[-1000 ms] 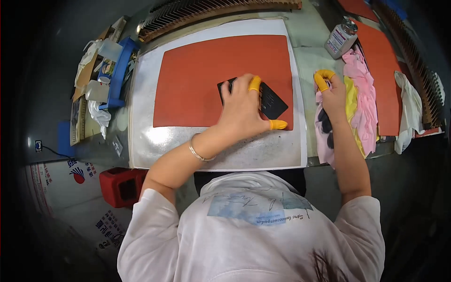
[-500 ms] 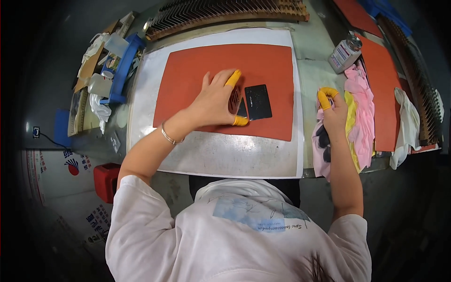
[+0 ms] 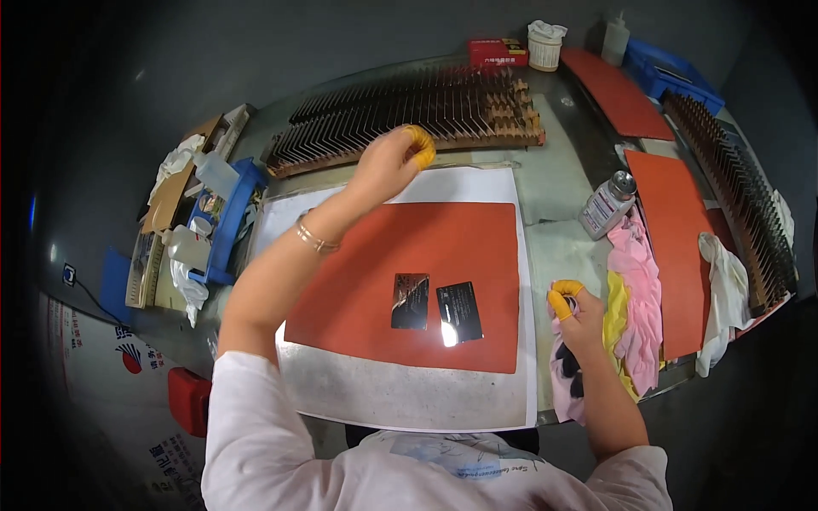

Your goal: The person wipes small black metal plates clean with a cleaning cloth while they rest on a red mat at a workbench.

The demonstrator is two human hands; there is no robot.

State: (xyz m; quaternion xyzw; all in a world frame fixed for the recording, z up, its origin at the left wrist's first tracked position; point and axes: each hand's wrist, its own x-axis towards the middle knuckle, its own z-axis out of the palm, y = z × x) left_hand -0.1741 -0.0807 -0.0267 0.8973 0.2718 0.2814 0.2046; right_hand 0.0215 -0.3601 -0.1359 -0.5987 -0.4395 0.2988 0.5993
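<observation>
My left hand [image 3: 394, 162], with yellow finger cots, reaches to the front edge of a long rack [image 3: 409, 119] filled with thin upright dark plates. Its fingers are closed in a pinch, and whatever lies between them is hidden. On the red mat [image 3: 358, 264], two glossy black card-like plates lie flat side by side: a left plate [image 3: 410, 301] and a slightly tilted right plate [image 3: 460, 312]. My right hand [image 3: 584, 319], also in yellow finger cots, is curled beside the pink cloth [image 3: 637, 285]; I cannot make out what it holds.
A yellow cloth [image 3: 615, 319] lies along the pink one. Behind them stands a metal-topped bottle [image 3: 607, 204]. To the right are a red board [image 3: 673, 255], a white cloth [image 3: 722, 294] and a second rack [image 3: 733, 196]. A blue tray [image 3: 234, 217] holding bottles sits at left.
My left hand has moved from the plates up to the rack, leaving the left plate flat on the mat. My right hand stays by the cloths. The view has tilted up.
</observation>
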